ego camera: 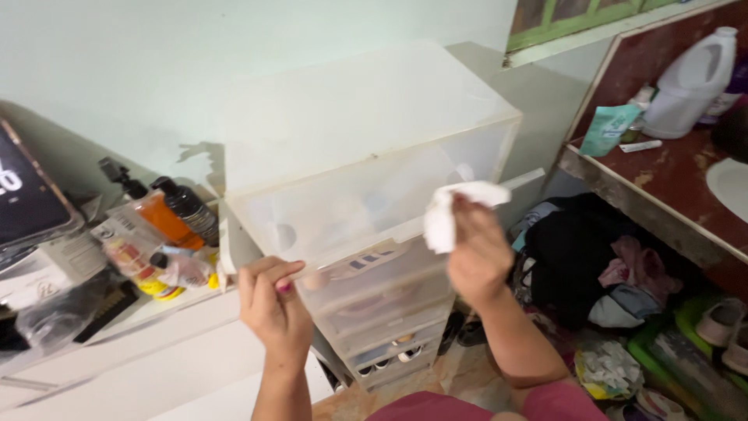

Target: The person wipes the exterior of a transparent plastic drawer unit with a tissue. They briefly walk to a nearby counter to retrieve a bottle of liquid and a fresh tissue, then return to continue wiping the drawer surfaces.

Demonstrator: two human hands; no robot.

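In front of the translucent plastic drawer tower [366,195], both of the person's hands are raised. The right hand [477,249] has its fingers [470,214] closed round a crumpled white cloth [450,212], which is held up against the front of the top drawer, near that drawer's right corner. The left hand [273,300] sits at the lower left corner of the same drawer, its fingers curled narrow with the fingertips on the drawer's bottom front edge; whether they pinch anything cannot be told.

The tower stands on the floor, with several shallower drawers stacked beneath the top one. Just beside its left side runs a white surface [156,343] that carries an orange pump bottle [160,218], a dark pump bottle [189,209] and some clear bagged items [148,261] near its right edge. Right of the tower, a pile of dark clothes [592,257] lies on the floor. Beyond it, a reddish-brown surface [670,183] bears a large white jug [689,82] and a teal pouch [608,129] near its far edge.
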